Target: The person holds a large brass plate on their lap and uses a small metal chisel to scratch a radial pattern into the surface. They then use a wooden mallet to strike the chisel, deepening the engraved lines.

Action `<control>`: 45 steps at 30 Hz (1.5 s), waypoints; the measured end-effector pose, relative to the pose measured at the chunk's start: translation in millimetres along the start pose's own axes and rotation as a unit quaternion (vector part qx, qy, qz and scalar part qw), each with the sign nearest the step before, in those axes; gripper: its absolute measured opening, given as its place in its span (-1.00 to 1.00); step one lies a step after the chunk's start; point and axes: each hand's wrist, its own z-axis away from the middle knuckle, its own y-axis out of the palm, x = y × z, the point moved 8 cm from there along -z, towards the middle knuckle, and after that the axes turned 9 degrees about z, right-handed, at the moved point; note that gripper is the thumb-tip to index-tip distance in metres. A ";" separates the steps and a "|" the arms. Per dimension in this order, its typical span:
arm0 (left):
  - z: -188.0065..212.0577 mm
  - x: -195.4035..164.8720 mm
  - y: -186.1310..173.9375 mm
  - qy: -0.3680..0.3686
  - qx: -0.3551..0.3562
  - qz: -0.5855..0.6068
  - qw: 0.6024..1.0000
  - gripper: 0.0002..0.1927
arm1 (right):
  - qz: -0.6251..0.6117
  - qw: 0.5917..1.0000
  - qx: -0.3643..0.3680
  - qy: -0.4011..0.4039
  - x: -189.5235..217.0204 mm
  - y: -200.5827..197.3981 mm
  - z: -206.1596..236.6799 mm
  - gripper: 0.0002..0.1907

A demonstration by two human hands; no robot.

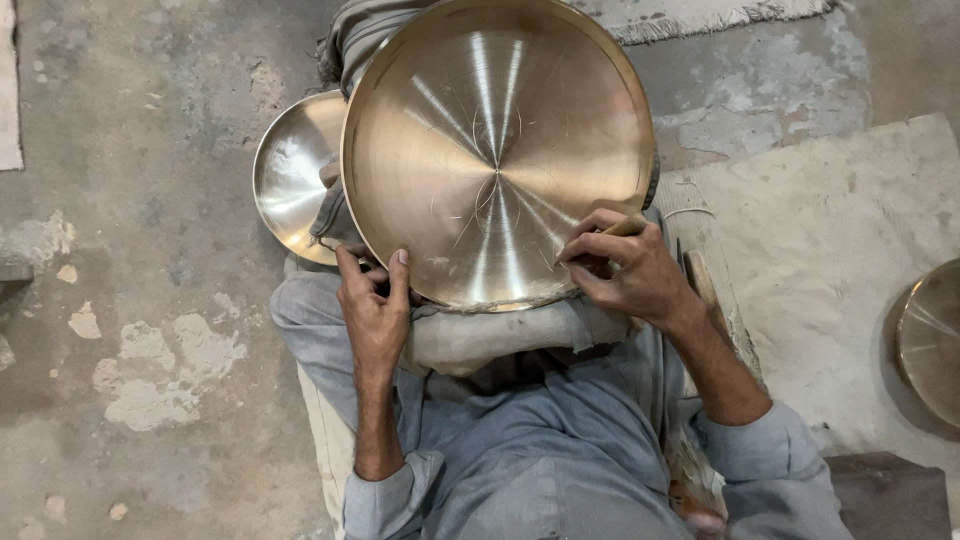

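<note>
Here, in the head view, a large brass plate (495,150) leans tilted on the person's lap, its lower rim bedded in a pale cloth pad (490,335) that appears to keep it from sliding. The left hand (375,300) grips that lower left rim, thumb up on the polished face and fingers curled behind, so the plate stays propped toward the eyes. The right hand (625,265) is closed round a thin stick-like tool (625,228), its tip near the lower right of the face, where faint scratched arcs already cross at the centre; the heel of this hand rests at the rim, likely for steadiness.

A smaller brass plate (295,180) lies partly behind the big one on the left, touching or nearly so; I cannot tell which. Another metal disc (930,340) sits well apart at the right edge, on a worn mat (830,240).

The concrete floor (130,200) lies to the left. On the right, the tool hand has the mat and a wooden handle (700,280) just beside the wrist.
</note>
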 end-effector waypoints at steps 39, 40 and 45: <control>4.3 3.1 -14.5 -0.089 0.014 -0.053 0.995 -0.51 | 0.030 0.977 -0.163 0.135 -106.7 -77.6 -47.2 -0.89; -0.5 -0.4 -14.5 -0.071 0.006 -0.053 0.996 -0.52 | 0.033 0.973 -0.182 0.141 -102.7 -81.2 -46.5 -0.90; -10.2 -4.2 -4.9 0.024 -0.008 -0.035 0.999 -0.51 | -0.102 0.947 -0.286 0.108 -63.8 -92.5 -17.9 -0.57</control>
